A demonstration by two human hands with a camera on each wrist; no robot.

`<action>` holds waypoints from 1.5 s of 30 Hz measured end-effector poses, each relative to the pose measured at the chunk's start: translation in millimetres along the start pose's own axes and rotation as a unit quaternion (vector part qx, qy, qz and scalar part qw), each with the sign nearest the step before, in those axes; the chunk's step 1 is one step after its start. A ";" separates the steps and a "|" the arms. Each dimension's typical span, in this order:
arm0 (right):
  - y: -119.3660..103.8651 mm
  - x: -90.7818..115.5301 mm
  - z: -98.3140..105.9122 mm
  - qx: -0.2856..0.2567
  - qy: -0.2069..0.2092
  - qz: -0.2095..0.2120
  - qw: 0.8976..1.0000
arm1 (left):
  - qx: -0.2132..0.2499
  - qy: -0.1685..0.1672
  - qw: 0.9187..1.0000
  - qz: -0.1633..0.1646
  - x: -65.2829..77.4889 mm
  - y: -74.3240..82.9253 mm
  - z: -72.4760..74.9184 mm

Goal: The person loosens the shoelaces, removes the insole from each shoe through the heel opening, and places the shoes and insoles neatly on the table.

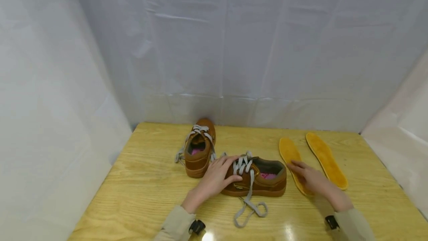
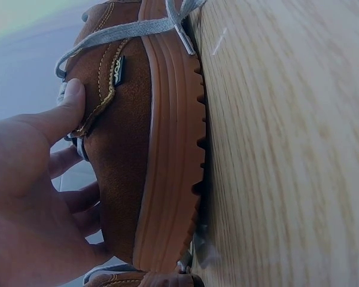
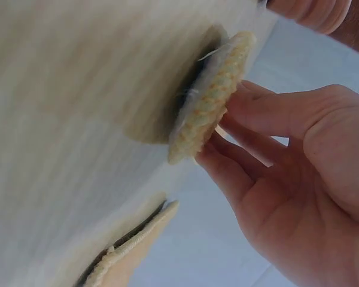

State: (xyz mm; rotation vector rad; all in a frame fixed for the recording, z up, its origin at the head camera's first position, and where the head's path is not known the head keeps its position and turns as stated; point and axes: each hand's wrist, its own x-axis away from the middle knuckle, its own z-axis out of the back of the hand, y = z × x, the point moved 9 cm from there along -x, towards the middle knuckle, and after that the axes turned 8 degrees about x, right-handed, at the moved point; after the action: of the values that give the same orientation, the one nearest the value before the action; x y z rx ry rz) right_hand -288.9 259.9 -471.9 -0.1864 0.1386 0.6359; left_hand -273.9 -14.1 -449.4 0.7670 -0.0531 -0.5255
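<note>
A brown lace-up shoe lies sideways on the table, its sole down and its toe to the left. My left hand grips its front part, thumb on the near side by the grey laces and fingers over the far side. To the right, my right hand is over the nearer of two yellow insoles. In the right wrist view its thumb and fingers hold that insole at the edges. A pink lining shows inside the shoe.
The matching brown shoe stands behind the left hand, toe toward the back. A second yellow insole lies right of the first. A loose lace trails onto the wooden table. White sheeting hangs at the back and sides.
</note>
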 end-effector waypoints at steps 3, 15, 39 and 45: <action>8.7 -6.1 0.2 0.014 -0.003 -0.008 1.000 | -0.001 0.000 1.000 0.001 -0.3 0.0 -0.4; 23.9 -22.0 3.2 0.026 0.000 -0.001 1.000 | -0.002 0.001 1.000 -0.004 -0.2 0.5 0.2; -39.4 -86.7 12.4 -0.293 -0.032 0.024 0.955 | -0.002 -0.009 1.000 -0.001 0.3 3.5 -4.8; -66.2 -98.0 -2.7 -0.315 -0.117 0.100 0.937 | 0.004 -0.015 1.000 0.003 -0.5 3.1 -6.5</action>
State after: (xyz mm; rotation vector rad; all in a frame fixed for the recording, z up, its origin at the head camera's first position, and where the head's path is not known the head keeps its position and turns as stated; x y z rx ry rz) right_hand -327.4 150.6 -447.7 -0.7196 -0.2873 0.8875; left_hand -271.5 -7.8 -452.0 0.7667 -0.0850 -0.5310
